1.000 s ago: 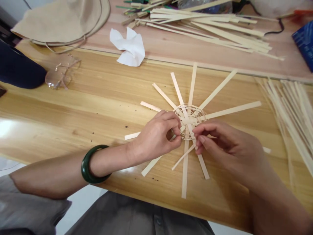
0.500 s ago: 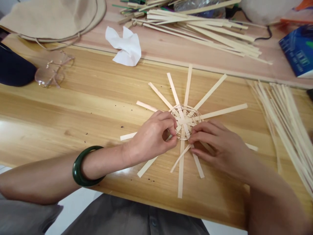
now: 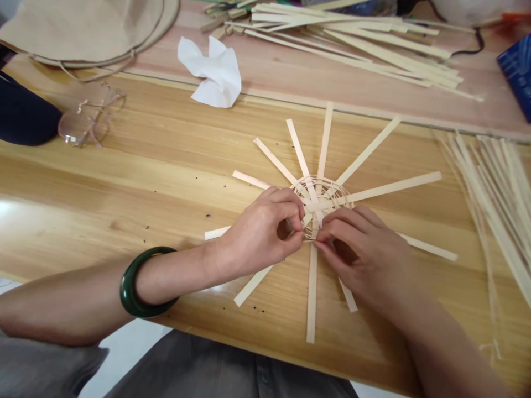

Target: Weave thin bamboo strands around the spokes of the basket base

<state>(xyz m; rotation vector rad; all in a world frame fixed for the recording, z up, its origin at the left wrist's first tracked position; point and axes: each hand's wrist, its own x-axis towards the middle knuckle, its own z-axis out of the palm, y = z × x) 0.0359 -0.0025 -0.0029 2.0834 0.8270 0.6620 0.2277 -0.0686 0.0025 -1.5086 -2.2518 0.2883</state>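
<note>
The fingers of our left hand [image 3: 259, 235] pinch the lower-left rim of the small woven bamboo disc [image 3: 321, 204], while the fingers of our right hand [image 3: 360, 257] press together on its lower edge (they hide the weave there). The disc lies flat on the wooden worktop [image 3: 103, 221] between both hands, its bamboo spokes [image 3: 311, 293] radiating outward. A green bangle [image 3: 139, 284] circles our left wrist. Loose bamboo strips [image 3: 493, 204] lie bunched to the right; further off sit a pinkish board [image 3: 290, 83], a crumpled tissue [image 3: 211, 74], wire-rimmed glasses [image 3: 85, 124] and a beige cloth hat [image 3: 78, 30].
</note>
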